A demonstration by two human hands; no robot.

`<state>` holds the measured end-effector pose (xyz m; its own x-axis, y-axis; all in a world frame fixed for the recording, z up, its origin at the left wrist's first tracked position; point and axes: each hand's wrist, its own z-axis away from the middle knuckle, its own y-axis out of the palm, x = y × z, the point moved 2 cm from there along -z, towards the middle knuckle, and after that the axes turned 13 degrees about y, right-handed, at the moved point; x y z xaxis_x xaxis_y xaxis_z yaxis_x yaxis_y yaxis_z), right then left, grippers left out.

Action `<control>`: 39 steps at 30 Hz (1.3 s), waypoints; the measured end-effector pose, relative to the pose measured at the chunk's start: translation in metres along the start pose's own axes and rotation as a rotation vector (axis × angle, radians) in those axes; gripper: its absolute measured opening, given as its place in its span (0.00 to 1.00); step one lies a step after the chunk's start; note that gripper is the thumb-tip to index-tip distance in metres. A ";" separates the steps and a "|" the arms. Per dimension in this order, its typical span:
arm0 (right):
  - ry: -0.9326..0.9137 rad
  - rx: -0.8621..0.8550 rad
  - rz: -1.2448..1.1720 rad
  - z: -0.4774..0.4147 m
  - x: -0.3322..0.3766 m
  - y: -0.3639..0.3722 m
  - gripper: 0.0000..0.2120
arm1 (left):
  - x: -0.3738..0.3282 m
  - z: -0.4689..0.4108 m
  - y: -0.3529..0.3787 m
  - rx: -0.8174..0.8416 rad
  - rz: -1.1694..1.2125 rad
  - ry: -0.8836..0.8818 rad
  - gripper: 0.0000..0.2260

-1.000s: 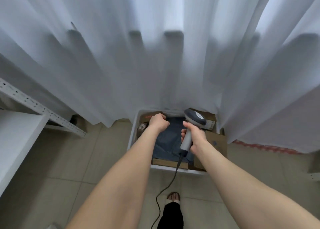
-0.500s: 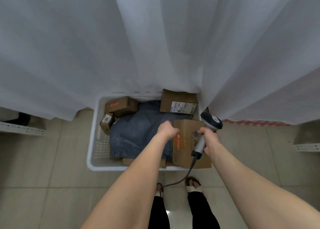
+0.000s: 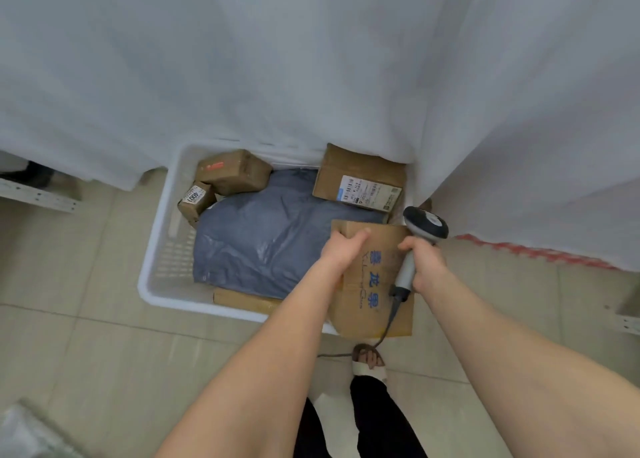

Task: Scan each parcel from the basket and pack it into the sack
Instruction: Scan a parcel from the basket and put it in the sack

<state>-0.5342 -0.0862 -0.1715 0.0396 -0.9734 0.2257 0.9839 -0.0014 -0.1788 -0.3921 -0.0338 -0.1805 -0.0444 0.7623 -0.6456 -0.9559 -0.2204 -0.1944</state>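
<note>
A white plastic basket (image 3: 162, 250) stands on the tiled floor under a white curtain. In it lie a dark blue poly bag (image 3: 263, 236), a taped brown box (image 3: 232, 172), a small box labelled 4001 (image 3: 195, 199), a box with a white shipping label (image 3: 360, 180) and a flat carton edge (image 3: 242, 300). My left hand (image 3: 341, 248) grips the top left corner of a brown carton with blue lettering (image 3: 374, 295) at the basket's right end. My right hand (image 3: 424, 262) holds a grey barcode scanner (image 3: 420, 236) by its handle over that carton. No sack is clearly visible.
White curtain (image 3: 311, 59) hangs over the basket's far side. Metal shelf rails show at the left (image 3: 38, 198) and right (image 3: 628, 322) edges. The scanner cable (image 3: 384, 333) trails down to my sandalled foot (image 3: 369, 362). A grey crumpled thing (image 3: 24, 433) lies at the bottom left.
The view dropped to look down into the basket. My left hand went from the basket's far left to the lettered carton and lifted its corner. The scanner moved right with my right hand.
</note>
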 end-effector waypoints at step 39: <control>-0.286 0.712 0.403 0.464 -0.003 0.259 0.18 | -0.116 0.366 -0.440 -0.680 0.991 0.161 0.12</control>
<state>-0.1989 0.0223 0.2256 0.3568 -0.7736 0.5237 0.7569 0.5680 0.3233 -0.0725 0.1977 0.2502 -0.5874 0.0077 -0.8093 -0.1777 -0.9768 0.1196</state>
